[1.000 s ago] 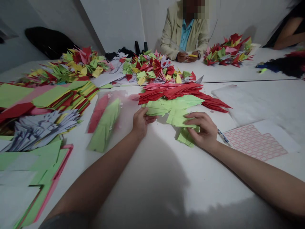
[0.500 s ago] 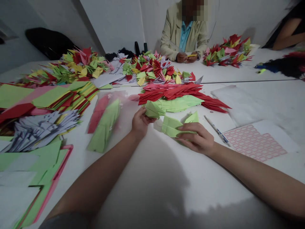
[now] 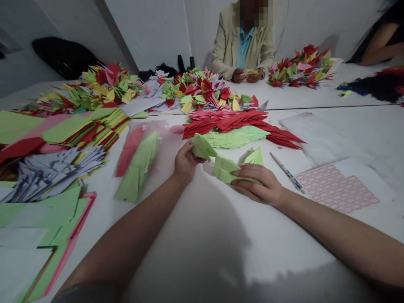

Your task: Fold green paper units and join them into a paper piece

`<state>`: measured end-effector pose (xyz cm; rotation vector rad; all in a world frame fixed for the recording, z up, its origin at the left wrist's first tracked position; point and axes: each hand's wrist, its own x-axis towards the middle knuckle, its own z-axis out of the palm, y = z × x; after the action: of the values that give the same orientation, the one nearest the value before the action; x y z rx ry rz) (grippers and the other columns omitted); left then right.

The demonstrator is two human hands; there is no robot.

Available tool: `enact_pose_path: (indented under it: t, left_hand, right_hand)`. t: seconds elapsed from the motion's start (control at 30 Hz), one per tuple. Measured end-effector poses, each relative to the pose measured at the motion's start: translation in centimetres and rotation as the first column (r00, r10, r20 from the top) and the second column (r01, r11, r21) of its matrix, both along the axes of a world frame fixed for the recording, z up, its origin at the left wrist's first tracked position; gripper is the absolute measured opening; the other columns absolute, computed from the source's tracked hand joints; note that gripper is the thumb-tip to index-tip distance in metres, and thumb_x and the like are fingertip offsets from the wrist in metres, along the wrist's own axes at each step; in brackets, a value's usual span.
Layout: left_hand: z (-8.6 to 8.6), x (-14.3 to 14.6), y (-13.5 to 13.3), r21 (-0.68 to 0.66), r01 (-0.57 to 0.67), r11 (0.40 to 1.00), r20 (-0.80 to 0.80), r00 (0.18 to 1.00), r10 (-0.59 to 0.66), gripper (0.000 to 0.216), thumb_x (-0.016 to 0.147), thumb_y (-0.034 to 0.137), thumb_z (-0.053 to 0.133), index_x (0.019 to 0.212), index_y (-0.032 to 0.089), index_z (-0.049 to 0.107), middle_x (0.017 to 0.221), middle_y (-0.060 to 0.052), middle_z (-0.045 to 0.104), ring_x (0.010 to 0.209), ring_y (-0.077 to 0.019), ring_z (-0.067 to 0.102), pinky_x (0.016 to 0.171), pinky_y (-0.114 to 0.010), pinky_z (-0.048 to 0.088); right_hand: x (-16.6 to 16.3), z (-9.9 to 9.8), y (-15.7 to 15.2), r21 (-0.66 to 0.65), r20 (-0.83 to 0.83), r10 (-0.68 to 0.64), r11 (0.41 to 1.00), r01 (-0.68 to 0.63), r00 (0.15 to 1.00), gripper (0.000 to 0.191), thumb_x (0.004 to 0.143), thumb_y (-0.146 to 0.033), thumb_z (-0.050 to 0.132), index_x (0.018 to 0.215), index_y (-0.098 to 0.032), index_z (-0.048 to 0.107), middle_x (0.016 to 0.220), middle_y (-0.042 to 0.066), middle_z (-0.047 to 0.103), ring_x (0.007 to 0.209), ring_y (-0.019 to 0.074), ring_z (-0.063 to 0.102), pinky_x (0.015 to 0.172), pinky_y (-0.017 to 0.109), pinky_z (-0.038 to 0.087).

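Pinched in my left hand (image 3: 186,162) is a folded light-green paper piece (image 3: 202,146), held just above the white table. My right hand (image 3: 260,183) grips a second folded green paper (image 3: 224,169) by its right side, fingers over it and the thumb hidden. The two papers meet or nearly touch between my hands. Another green folded paper (image 3: 255,157) stands up right behind my right fingers. Beyond my hands lie a stack of green folded papers (image 3: 240,136) and a row of red folded papers (image 3: 227,120).
Clear bags of folded papers (image 3: 139,168) lie left. Stacks of coloured paper (image 3: 63,130) fill the left side. A pen (image 3: 286,171) and a sheet of red-bordered labels (image 3: 337,188) lie right. Piles of folded paper shapes (image 3: 205,90) stand behind. A person (image 3: 243,46) sits opposite, holding yellow paper.
My right hand has shifted slightly left and down with its green paper, closer to the left one. The left hand has barely moved. The person opposite has turned the yellow paper.
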<state>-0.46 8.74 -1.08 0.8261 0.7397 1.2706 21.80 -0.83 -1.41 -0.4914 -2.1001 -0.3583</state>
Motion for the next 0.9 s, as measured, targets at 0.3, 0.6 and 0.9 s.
enact_pose_path:
  t: [0.3,0.6,0.9]
  left_hand:
    - [0.20,0.04,-0.12,-0.021,-0.009,1.000,0.008,1.000,0.009,0.005,0.077,0.023,0.052,0.077,0.018,0.053,0.064,0.002,0.058,0.051,-0.0118,0.056,0.040,-0.021,0.044]
    - [0.13,0.10,-0.13,-0.004,-0.007,1.000,0.013,1.000,0.007,0.006,0.077,0.023,0.054,0.079,0.017,0.054,0.065,0.002,0.057,0.050,-0.0113,0.057,0.039,-0.021,0.045]
    - [0.29,0.04,-0.20,-0.005,-0.008,1.000,0.011,1.000,0.008,0.005,0.076,0.021,0.053,0.077,0.017,0.052,0.063,0.002,0.055,0.048,-0.0115,0.056,0.039,-0.022,0.046]
  right_hand:
    - [0.14,-0.29,0.11,-0.011,0.025,0.009,1.000,-0.009,1.000,0.031,0.072,-0.012,0.074,0.101,-0.017,0.065,0.103,0.008,0.069,0.100,0.0192,0.064,0.092,0.037,0.059]
    - [0.16,-0.41,0.12,-0.004,0.032,0.000,1.000,0.000,0.999,0.029,0.075,-0.013,0.072,0.101,-0.023,0.065,0.106,0.004,0.069,0.100,0.0184,0.065,0.089,0.037,0.059]
    - [0.07,-0.22,0.14,0.018,0.031,-0.007,1.000,0.006,0.999,0.027,0.076,-0.014,0.072,0.101,-0.022,0.065,0.104,0.005,0.070,0.096,0.0181,0.066,0.089,0.038,0.059]
